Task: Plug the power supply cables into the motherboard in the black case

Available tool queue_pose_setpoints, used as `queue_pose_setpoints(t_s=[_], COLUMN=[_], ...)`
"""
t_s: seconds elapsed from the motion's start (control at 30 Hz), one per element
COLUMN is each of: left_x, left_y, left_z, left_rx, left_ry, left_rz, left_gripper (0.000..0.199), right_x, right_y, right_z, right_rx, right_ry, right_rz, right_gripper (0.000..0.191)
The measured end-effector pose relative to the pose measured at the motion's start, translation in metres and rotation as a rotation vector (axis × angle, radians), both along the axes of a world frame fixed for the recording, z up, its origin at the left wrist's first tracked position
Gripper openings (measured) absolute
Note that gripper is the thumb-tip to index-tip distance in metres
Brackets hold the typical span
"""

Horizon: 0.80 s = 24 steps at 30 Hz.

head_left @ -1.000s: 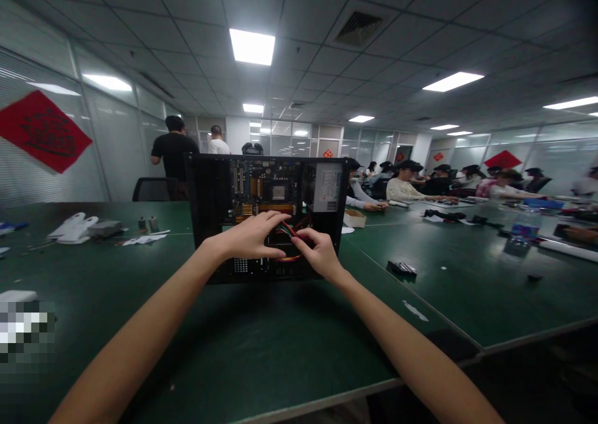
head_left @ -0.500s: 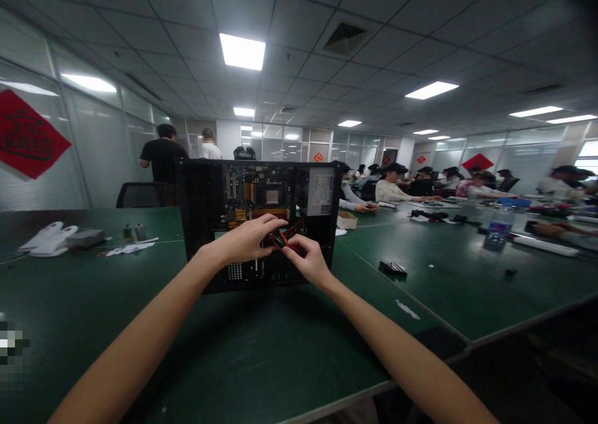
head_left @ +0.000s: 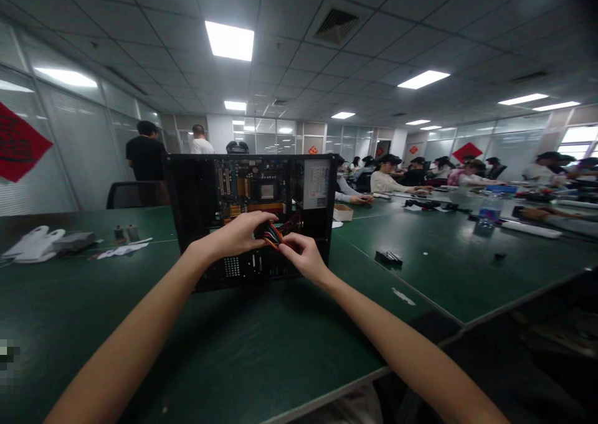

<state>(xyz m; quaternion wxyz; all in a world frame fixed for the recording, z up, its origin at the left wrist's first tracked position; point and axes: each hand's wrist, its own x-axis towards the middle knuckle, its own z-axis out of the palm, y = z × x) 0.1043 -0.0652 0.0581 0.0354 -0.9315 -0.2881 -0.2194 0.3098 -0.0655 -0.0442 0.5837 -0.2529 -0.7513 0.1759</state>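
A black computer case (head_left: 192,225) stands on the green table with its open side toward me. Inside it are a motherboard (head_left: 250,184) in the upper middle and a power supply (head_left: 316,186) with a white label at the upper right. In front of the case my left hand (head_left: 243,232) is closed around a bundle of coloured cables (head_left: 273,233), red, orange, black and green. My right hand (head_left: 303,254) pinches the same bundle from the right with thumb and fingers. The cable ends are hidden by my fingers.
At left on the green table (head_left: 224,362) lie a white plastic bag (head_left: 35,243), a grey box (head_left: 75,242) and papers (head_left: 122,249). On the right are a small black part (head_left: 389,258) and a water bottle (head_left: 489,212). Several people sit farther back.
The view has shifted slightly, so the scene sits a little left and higher. Both hands stay on the cable bundle, and more of its coloured wires now show between them.
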Motion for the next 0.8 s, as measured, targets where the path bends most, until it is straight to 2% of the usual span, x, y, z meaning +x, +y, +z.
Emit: queue_pose_setpoints(t_s=[0.4,0.67,0.8], left_x=[-0.003,-0.004,-0.006], left_y=[0.014,0.019,0.025], left_z=[-0.008,-0.011,-0.014], left_rx=[0.131,0.429,0.541], left_ry=[0.04,0.246,0.278], left_rz=[0.013,0.147,0.157], left_gripper=[0.054,0.053,0.048], right_x=[0.0,0.001,0.002], right_y=[0.0,0.001,0.001], right_z=[-0.003,-0.006,-0.005], right_rx=[-0.042,0.04,0.104], right_ry=[0.012,-0.016,-0.058], right_rz=[0.024,-0.008,-0.017], right_gripper=[0.027,0.027,0.026])
